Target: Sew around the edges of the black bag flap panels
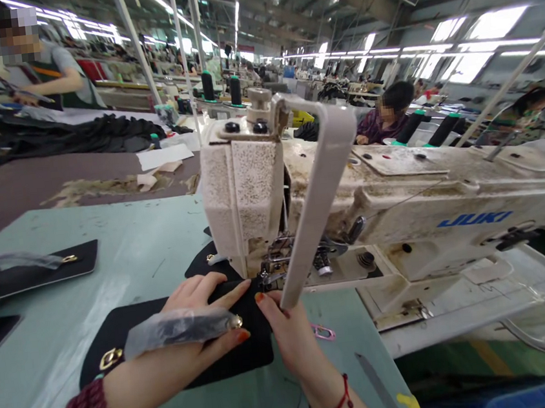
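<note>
A black panel (240, 357) with gold metal fittings lies on the pale green table under a white JUKI sewing machine's head (247, 194). My left hand (200, 302) rests on it, fingers stretched out and spread toward the presser foot (270, 279). A strap wrapped in clear plastic (173, 328), joined to the panel by gold rings, passes over the back of that hand. At the panel's right edge, beside the presser foot, my right hand (290, 332) pinches the edge with its thumb on top; its other fingers are partly hidden by the machine's white bar (321, 205).
Another black panel with a wrapped strap (78, 260) lies at the left. A pink-edged metal piece (324, 332) and a grey strip (376, 381) lie right of my right hand. Dark fabric (99, 134) is heaped behind. Other people work at machines farther back.
</note>
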Demonstrator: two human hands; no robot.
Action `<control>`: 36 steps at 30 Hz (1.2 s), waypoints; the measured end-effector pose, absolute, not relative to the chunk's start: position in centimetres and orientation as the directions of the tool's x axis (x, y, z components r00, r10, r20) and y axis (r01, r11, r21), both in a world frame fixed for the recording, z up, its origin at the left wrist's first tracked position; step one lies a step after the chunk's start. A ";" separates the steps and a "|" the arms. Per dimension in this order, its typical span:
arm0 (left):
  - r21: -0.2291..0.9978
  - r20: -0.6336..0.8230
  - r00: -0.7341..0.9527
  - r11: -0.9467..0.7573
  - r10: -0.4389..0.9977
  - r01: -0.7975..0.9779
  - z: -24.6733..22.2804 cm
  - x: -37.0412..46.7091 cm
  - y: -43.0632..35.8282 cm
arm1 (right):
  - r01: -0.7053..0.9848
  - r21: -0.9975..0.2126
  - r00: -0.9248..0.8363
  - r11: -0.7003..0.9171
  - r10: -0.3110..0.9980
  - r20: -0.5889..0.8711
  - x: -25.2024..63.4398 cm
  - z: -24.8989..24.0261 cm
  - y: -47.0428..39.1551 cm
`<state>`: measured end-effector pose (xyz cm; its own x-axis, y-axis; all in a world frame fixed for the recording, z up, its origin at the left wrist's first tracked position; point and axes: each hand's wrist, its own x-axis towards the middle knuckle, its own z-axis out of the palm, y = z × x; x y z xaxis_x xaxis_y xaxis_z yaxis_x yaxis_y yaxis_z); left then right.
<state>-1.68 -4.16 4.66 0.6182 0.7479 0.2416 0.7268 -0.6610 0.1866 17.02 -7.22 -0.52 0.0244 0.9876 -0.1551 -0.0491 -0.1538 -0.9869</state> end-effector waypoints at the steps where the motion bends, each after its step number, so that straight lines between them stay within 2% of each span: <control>1: 0.173 0.248 0.613 -0.657 0.750 0.734 4.6 -1.6 -4.3 | -0.030 -0.987 0.029 -0.157 0.987 -0.158 17.2 -0.3 -7.3; 6: 0.169 0.257 0.586 -0.633 0.769 0.756 4.0 -1.3 -4.8 | 0.045 -0.982 0.021 -0.182 0.983 -0.181 17.7 1.2 -7.5; 14: 0.164 0.264 0.576 -0.625 0.774 0.764 4.4 -0.9 -5.0 | 0.068 -0.982 0.026 -0.174 0.985 -0.172 17.7 1.3 -7.5; 21: 0.141 0.300 0.570 -0.627 0.765 0.766 4.2 -1.0 -4.2 | 0.102 -0.984 0.041 -0.144 0.989 -0.140 17.6 1.1 -7.3; 25: 0.164 0.275 0.575 -0.627 0.770 0.761 4.4 -1.0 -3.4 | 0.137 -0.985 0.048 -0.101 0.994 -0.096 17.6 1.2 -7.5; 30: 0.186 0.268 0.599 -0.651 0.754 0.736 4.6 -0.9 -2.8 | 0.042 -0.987 -0.022 -0.155 0.988 -0.156 17.7 -0.6 -9.2; 36: 0.171 0.237 0.621 -0.661 0.747 0.730 4.7 -0.7 -2.3 | 0.122 -0.990 -0.053 -0.068 0.996 -0.075 17.7 -3.2 -11.1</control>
<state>-0.69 -2.27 4.73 0.6209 0.7471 0.2374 0.7303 -0.6613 0.1711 17.70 -11.10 -3.20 -0.0534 0.9957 -0.0752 0.1221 -0.0682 -0.9902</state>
